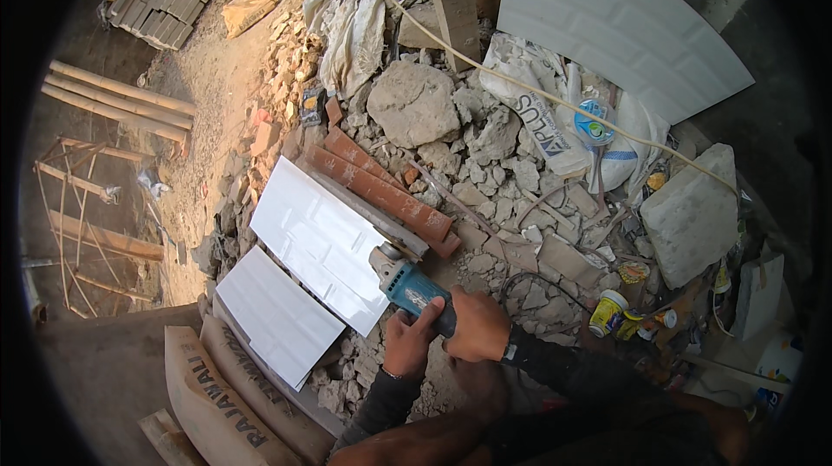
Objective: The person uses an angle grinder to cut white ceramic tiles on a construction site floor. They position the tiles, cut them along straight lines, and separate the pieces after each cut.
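Note:
A teal angle grinder point(419, 290) is in both my hands, its grey metal head over the near right corner of a glossy white tile point(316, 236). My right hand point(479, 325) wraps round the rear of its body. My left hand point(407, 343) grips the near side, thumb along the casing. Whether the disc touches the tile I cannot tell. The tile has a brick-like relief and leans on reddish-brown boards point(373, 180). A second white tile point(279, 314) lies beside it, to the left.
Broken concrete and rubble point(412, 102) spread ahead. A large white panel point(615, 29) stands at the far right, with a pale cable point(537, 93) crossing before it. Filled brown sacks point(221, 392) lie at lower left. Yellow-labelled tubs point(608, 312) sit at right.

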